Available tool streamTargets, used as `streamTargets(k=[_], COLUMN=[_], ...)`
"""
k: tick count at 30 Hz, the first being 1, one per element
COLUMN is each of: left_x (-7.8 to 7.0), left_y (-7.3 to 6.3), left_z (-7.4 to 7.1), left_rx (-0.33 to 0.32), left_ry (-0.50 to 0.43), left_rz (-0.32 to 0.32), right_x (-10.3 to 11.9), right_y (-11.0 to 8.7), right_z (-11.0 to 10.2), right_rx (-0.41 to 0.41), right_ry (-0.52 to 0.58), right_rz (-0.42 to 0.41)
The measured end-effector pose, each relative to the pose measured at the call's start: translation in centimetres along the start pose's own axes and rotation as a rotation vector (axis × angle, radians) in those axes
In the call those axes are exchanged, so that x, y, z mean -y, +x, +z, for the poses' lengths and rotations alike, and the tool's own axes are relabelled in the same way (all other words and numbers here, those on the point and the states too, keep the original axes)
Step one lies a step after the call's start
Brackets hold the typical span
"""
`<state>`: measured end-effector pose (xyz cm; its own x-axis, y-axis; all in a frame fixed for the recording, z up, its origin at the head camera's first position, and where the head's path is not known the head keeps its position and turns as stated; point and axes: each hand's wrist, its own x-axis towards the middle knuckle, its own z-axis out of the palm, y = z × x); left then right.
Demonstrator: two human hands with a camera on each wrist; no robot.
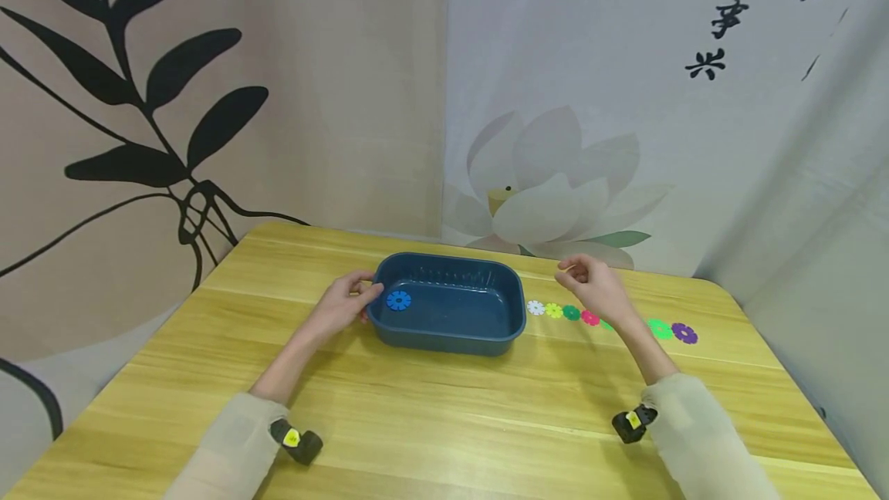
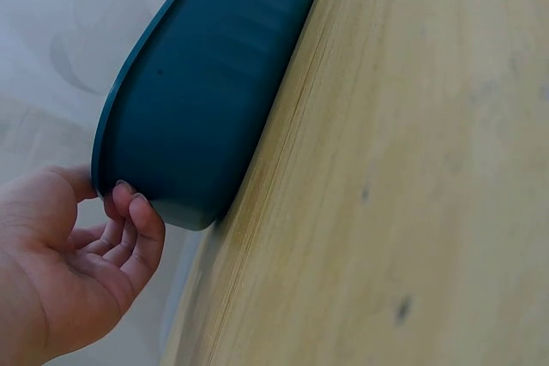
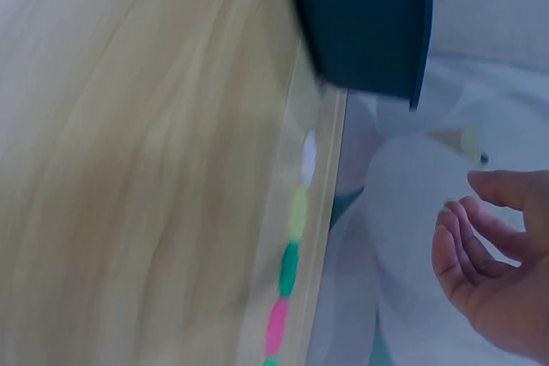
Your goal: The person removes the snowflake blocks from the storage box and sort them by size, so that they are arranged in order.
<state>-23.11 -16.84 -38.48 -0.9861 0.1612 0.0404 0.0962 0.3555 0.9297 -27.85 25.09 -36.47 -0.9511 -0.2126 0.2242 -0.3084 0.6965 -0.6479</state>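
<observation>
A dark blue plastic basin (image 1: pixel 444 342) stands on the wooden table, with one blue notched disc (image 1: pixel 399 300) lying inside near its left end. My left hand (image 1: pixel 340 302) pinches the basin's left rim between thumb and curled fingers; the left wrist view shows the fingertips against the basin's wall (image 2: pixel 189 100). Above the row of discs hovers my right hand (image 1: pixel 596 284), its fingers loosely bent and nothing visible between them. Beneath it and to the basin's right lie a white disc (image 1: pixel 535 308), a yellow disc (image 1: pixel 553 311), a dark green disc (image 1: pixel 572 313) and a pink disc (image 1: pixel 590 318).
Further right along the row lie a light green disc (image 1: pixel 660 329) and a purple disc (image 1: pixel 684 333). My right forearm partly covers another green disc (image 1: pixel 607 326). Behind the table (image 1: pixel 430 423) hangs a printed curtain (image 1: pixel 361 99).
</observation>
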Motion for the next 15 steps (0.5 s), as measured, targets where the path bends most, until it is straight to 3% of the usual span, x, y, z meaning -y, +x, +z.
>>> streamTargets(k=[8, 15], left_x=[3.3, 3.8], left_y=[1.9, 2.1], left_z=[0.0, 0.0], left_rx=[-0.012, -0.023], left_ry=[0.000, -0.001], left_rz=[0.001, 0.006], right_x=[3.9, 6.9], right_y=[1.3, 2.3], right_z=[3.0, 5.9], right_rx=[0.059, 0.112], right_ry=[0.033, 0.073], right_rz=[-0.065, -0.117])
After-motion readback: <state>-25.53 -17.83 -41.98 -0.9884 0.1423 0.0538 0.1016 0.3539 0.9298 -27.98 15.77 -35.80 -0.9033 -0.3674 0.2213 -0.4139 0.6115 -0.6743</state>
